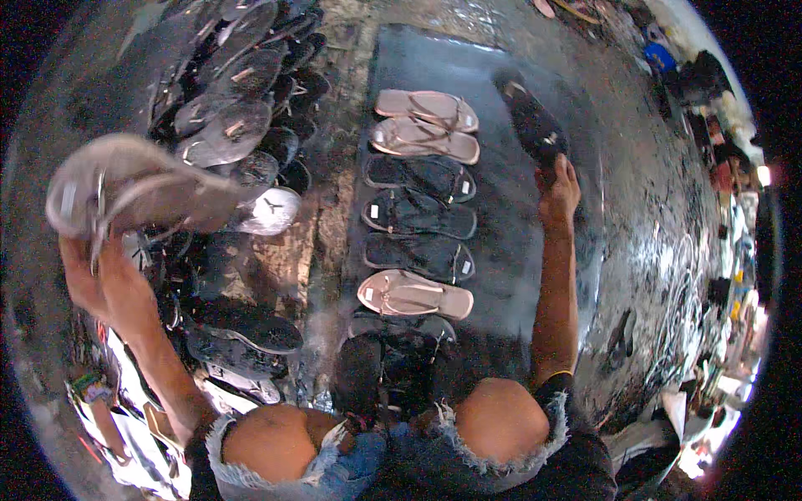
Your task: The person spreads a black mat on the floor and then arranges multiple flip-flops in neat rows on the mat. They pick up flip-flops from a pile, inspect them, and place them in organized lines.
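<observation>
On the left, my left hand [104, 271] is closed on a grey-brown thong sandal [138, 188], blurred by motion and raised in front of a heap of sandals; most of its fingers are hidden behind the sole. Out to the right, my right hand [558, 190] grips one end of a black sandal [528, 113], which points away from me over a dark sheet [501, 296]. Between the hands a column of sandals lies crosswise on that sheet: two beige sandals [426, 138] at the far end, several black sandals [419, 217], then one pinkish-beige sandal [415, 296] nearer me.
A big pile of dark sandals [238, 108] covers the far left floor. More black sandals [242, 330] lie near my left knee. My bare knees [501, 417] show through torn jeans at the bottom. Mixed clutter and a blue object [660, 57] line the right edge.
</observation>
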A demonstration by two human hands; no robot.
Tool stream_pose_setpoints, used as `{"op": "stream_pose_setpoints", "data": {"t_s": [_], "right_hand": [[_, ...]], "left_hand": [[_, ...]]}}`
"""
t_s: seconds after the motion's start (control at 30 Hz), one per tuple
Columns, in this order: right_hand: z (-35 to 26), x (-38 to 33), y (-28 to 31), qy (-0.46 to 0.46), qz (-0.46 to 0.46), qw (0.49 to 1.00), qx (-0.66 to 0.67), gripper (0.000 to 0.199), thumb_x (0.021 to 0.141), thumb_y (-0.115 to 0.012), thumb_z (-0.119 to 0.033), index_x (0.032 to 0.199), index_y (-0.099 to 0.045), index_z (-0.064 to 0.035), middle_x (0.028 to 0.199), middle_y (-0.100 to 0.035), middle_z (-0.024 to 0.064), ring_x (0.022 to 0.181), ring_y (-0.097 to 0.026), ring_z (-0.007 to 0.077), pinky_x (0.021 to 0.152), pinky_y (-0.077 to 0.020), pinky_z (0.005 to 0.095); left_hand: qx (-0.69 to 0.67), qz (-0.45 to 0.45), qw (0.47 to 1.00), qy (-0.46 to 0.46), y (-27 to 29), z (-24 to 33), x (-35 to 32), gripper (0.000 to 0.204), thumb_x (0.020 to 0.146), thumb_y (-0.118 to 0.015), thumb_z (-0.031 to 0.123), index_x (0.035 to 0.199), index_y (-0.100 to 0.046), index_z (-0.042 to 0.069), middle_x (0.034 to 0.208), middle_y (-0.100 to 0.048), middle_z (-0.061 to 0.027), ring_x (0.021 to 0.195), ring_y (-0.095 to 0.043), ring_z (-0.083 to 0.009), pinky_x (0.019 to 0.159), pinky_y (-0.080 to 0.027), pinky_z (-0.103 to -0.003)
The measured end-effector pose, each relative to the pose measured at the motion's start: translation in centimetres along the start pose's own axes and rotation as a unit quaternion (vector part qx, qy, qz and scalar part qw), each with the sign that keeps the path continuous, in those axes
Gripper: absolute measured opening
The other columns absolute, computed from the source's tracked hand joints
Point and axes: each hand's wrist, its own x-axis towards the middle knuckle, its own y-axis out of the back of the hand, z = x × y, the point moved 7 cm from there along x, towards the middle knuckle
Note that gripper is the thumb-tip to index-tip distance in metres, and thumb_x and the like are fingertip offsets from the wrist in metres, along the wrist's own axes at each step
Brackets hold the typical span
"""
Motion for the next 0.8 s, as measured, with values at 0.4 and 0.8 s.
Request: {"op": "stream_pose_setpoints", "data": {"t_s": [0.4,0.8], "right_hand": [[-5.1,-5.5,0.4,0.046,-0.077,0.943,-0.321,0.057,0.102,-0.066,-0.037,0.145,-0.054,-0.0022,0.144,-0.06,0.017,0.129,-0.058,0.0295,0.109,-0.0445,0.0436],[-14.3,-1.1,-20.5,-0.127,-0.263,0.956,0.023,0.046,0.097,-0.07,-0.004,0.14,-0.056,0.0028,0.127,-0.069,0.0118,0.109,-0.07,0.0212,0.1,-0.0557,0.0372]], "left_hand": [[-0.576,-0.256,0.691,0.354,-28.9,9.4,7.0,0.027,0.09,-0.078,0.008,0.114,-0.067,0.003,0.109,-0.072,-0.0073,0.096,-0.068,-0.0158,0.083,-0.058,-0.037],[-0.61,-0.379,0.614,0.326,-40.9,20.1,14.3,0.031,0.093,-0.072,0.011,0.122,-0.064,0.007,0.112,-0.072,-0.0079,0.097,-0.071,-0.0206,0.084,-0.06,-0.039]]}}
